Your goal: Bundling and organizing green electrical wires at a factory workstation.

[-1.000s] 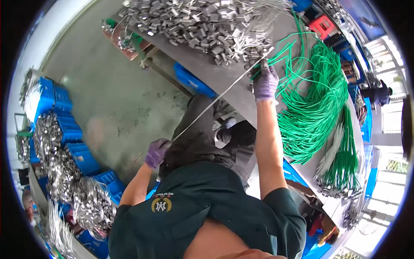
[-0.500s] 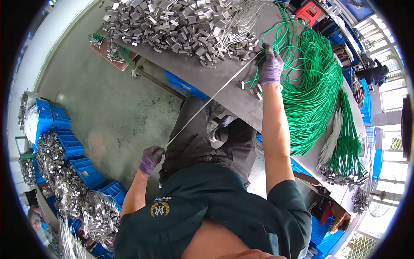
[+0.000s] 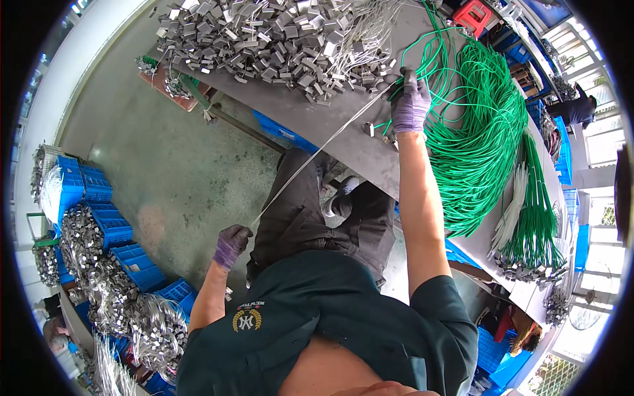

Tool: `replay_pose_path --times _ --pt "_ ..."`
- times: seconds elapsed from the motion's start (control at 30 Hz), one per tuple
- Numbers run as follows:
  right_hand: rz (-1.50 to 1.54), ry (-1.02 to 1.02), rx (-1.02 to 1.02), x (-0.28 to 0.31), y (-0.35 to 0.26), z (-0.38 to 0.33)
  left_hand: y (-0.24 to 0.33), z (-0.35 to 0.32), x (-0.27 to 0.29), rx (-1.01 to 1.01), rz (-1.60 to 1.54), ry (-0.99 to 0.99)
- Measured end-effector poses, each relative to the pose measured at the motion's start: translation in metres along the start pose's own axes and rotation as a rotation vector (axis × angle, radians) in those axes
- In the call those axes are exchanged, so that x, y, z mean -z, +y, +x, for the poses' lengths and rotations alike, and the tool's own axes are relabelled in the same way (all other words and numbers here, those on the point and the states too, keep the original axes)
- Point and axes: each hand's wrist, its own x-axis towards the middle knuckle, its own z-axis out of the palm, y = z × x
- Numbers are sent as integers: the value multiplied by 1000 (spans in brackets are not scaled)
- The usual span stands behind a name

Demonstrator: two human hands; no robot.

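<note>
In my left hand (image 3: 232, 245), gloved in purple and grey, thin silvery wires (image 3: 318, 150) are gripped out over the floor beside my leg. They run taut across my lap to my right hand (image 3: 411, 102), which is closed at the table. A small metal piece (image 3: 228, 294) shows just below my left wrist. Green cords (image 3: 429, 56) loop around my right fingers, which hide how cord and wire meet there. Close by on the tabletop lies a small metal block (image 3: 368, 129), with others partly behind my right wrist.
A big heap of grey metal blocks (image 3: 257, 43) covers the far left of the table (image 3: 356, 158). Bundled green cords (image 3: 485, 145) fill its right side. Blue crates (image 3: 135, 265) and piles of metal pieces stand on the floor at left. A red stool (image 3: 472, 16) is at the back.
My right hand has shifted slightly left. The wires between my hands now look more spread into separate strands. A small metal piece has come into sight below my left wrist.
</note>
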Motion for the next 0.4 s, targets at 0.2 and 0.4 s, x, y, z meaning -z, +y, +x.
replay_pose_path --times 0.2,0.4 --pt "-58 -37 26 6 10 -2 9 -4 -4 35 25 -23" --pt "66 -139 12 12 12 -2 5 -2 1 50 4 -29"
